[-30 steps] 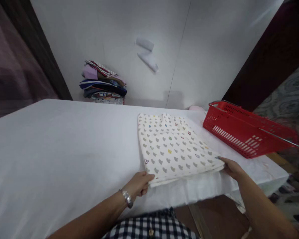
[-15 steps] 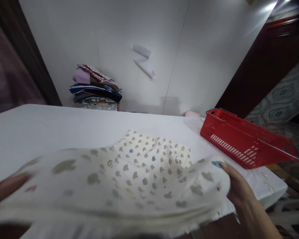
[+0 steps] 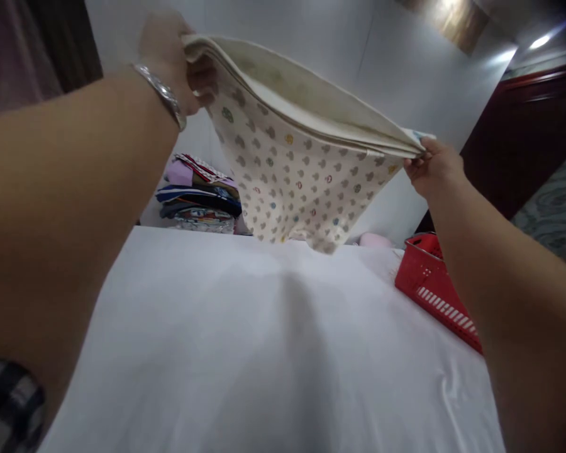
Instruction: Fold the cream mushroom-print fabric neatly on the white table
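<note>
A cream printed cloth [image 3: 302, 170] with small grey, yellow, red and blue motifs hangs in the air, stretched between my two hands. It has two layers, and its upper edge gapes so that the plain inside shows. My left hand [image 3: 177, 66], a silver bracelet at its wrist, is closed around the upper left corner. At the upper right corner, lower down, my right hand [image 3: 434, 167] pinches the layered edge. The cloth's lower edge hangs near the far side of the white-covered table [image 3: 207, 340]. Whether it is a garment or a pillowcase, I cannot tell.
Behind the table's far edge, a stack of folded clothes [image 3: 200, 195] stands against the pale wall. A red plastic basket [image 3: 429, 277] rests on the right side, partly behind my right arm. A pink object [image 3: 375, 240] shows beyond the far edge.
Both hands have risen and moved forward, lifting the cloth off the table. It spread low across the table before and now hangs from its upper corners.
</note>
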`<state>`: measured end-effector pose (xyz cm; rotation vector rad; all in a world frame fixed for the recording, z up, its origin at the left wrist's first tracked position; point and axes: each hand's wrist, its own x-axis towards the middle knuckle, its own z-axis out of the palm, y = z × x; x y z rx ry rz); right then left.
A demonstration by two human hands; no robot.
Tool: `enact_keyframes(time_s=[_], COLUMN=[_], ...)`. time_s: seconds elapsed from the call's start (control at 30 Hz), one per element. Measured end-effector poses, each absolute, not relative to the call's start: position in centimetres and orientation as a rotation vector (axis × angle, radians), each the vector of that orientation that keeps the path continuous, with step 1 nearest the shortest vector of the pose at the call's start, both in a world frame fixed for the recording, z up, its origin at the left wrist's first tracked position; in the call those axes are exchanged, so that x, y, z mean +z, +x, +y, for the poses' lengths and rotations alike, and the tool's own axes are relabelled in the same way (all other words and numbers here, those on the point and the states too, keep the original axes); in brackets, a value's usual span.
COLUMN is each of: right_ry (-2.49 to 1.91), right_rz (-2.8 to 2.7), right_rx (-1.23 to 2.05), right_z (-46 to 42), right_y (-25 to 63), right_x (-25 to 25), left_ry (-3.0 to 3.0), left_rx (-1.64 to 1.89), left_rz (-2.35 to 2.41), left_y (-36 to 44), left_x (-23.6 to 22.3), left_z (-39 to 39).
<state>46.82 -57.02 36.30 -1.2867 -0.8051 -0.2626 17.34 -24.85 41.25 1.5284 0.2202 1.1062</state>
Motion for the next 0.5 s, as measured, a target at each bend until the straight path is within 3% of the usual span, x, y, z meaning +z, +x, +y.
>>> enact_keyframes(time_s=[0.07, 0.17, 0.27, 0.5], right_ry=[-1.231, -1.219, -1.335, -1.635], right_rz=[-0.676, -0.495, -0.43, -0.25], right_rx=[-0.128, 0.072, 0.311, 0.75], right_z=[-56.5, -56.0, -55.9, -59.7], right_y=[46.0, 44.3, 42.2, 34.9], right_x=[36.0, 31.5, 23.5, 2.4], left_ry=[1.507, 1.444, 1.353, 1.172], left_rx=[1.137, 1.09, 0.978, 0.35], left_rz=[0.235, 0.233, 0.359, 0.948], left_y=[15.7, 13.1, 9.8, -0.1], left_x=[41.2, 36.9, 28.7, 6.4], left_z=[-24.8, -25.0, -25.7, -31.0])
